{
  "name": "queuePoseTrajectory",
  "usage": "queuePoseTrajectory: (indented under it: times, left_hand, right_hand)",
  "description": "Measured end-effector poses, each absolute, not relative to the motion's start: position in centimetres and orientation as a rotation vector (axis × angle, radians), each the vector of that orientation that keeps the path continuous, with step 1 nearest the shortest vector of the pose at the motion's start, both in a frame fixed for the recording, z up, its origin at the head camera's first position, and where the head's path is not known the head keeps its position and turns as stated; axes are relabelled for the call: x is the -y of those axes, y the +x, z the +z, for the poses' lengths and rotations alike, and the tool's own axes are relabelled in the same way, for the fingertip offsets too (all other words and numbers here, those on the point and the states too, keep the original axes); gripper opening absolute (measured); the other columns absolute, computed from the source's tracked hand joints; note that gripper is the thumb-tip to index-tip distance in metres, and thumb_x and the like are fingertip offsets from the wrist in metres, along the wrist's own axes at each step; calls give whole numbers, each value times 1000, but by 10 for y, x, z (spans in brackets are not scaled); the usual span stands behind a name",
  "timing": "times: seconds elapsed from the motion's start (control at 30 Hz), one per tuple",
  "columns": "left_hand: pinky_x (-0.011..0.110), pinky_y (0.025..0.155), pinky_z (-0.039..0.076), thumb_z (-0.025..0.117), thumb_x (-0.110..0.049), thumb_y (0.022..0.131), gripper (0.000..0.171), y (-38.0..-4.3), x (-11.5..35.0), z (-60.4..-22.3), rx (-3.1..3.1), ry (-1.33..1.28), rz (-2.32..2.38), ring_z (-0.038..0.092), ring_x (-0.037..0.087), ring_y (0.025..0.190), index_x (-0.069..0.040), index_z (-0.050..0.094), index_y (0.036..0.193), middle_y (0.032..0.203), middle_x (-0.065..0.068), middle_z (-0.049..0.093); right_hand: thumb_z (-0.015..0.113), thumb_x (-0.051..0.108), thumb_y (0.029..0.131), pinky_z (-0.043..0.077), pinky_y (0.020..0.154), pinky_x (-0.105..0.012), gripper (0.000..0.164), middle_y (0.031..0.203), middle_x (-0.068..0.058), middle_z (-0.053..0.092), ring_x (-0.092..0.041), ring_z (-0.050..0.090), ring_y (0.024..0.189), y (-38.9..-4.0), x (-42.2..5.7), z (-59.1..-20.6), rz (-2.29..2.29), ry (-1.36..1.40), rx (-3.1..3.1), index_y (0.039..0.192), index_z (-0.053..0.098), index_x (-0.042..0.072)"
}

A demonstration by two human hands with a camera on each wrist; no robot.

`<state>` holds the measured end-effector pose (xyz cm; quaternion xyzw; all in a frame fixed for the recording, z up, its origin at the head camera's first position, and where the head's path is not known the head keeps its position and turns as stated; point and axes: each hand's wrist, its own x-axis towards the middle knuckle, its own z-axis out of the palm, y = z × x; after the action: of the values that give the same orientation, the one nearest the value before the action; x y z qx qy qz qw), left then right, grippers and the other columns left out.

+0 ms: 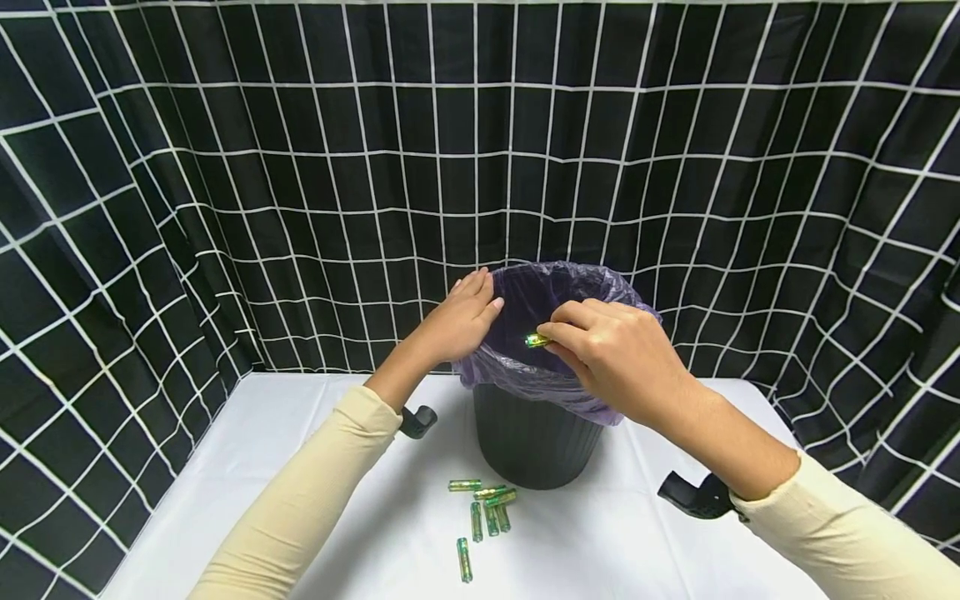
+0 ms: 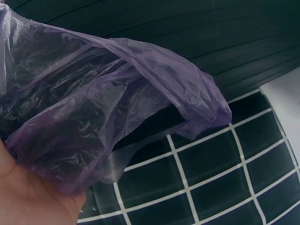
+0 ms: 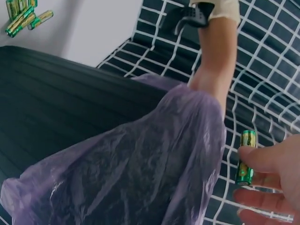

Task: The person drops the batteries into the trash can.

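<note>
A green and gold battery (image 1: 537, 340) is pinched between the thumb and fingers of my right hand (image 1: 618, 358), over the mouth of a black bin (image 1: 536, 437). The right wrist view shows the same battery (image 3: 246, 157) held near its middle. A thin purple bag (image 1: 517, 375) lines the bin and folds over its rim. My left hand (image 1: 461, 317) rests at the left side of that rim with its fingers extended. In the left wrist view, the palm (image 2: 37, 197) lies against the purple bag (image 2: 112, 84).
Several more batteries (image 1: 491, 512) lie loosely grouped on the white tabletop (image 1: 637, 533) in front of the bin, one nearer me. A black curtain with a white grid (image 1: 457, 183) stands behind the table and along both sides.
</note>
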<state>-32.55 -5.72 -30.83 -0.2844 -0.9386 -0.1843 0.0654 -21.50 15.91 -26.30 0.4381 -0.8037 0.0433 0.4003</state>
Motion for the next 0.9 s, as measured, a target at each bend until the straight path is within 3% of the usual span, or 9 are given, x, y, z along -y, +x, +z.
queuePoseTrajectory:
  times: [0.9]
  left_hand:
    - [36,117,3,21,-33,103,58,-325,57,-307,2838,-862,-529,0,22,144,3,15,148,157,13,5]
  right_hand:
    - [77,12,77,48,47,-32,10,79,3,65,-14,62,66,-268,-188,-266,97,986,2153,86,74,11]
